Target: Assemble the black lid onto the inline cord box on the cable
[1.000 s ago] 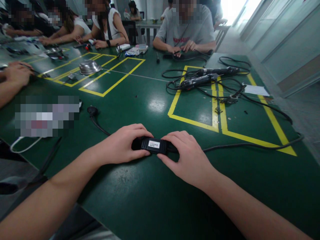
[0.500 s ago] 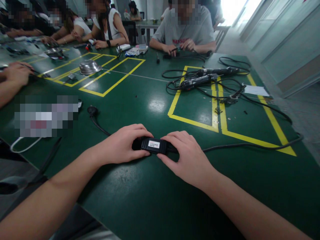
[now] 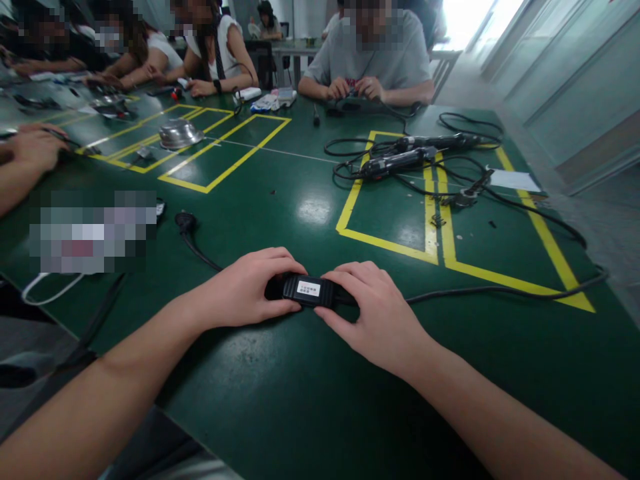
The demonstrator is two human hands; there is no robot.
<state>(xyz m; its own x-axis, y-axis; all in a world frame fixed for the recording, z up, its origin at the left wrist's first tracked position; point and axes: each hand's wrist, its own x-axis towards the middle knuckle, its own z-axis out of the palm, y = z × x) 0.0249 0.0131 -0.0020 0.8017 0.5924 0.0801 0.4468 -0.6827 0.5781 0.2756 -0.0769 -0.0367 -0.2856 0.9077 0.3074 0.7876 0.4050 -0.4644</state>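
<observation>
Left hand [image 3: 245,287] and right hand [image 3: 373,307] unchanged: each pinches one end of the black labelled inline cable box [image 3: 309,289], in from the counter's [image 3: 280,387] near edge. Only change: co-worker's hands [image 3: 369,88] opposite, now closer together. Work here looks static.

Yellow tape [image 3: 387,247] makes boxes on the green surface [image 3: 260,380]. Two black tools [image 3: 400,162] lie side by side toward its far right corner. White paper [image 3: 513,180] sits just beside the right edge. A shiny metal bowl [image 3: 180,135] is over on the left. A person in a grey shirt [image 3: 400,60] sits at the far edge.
</observation>
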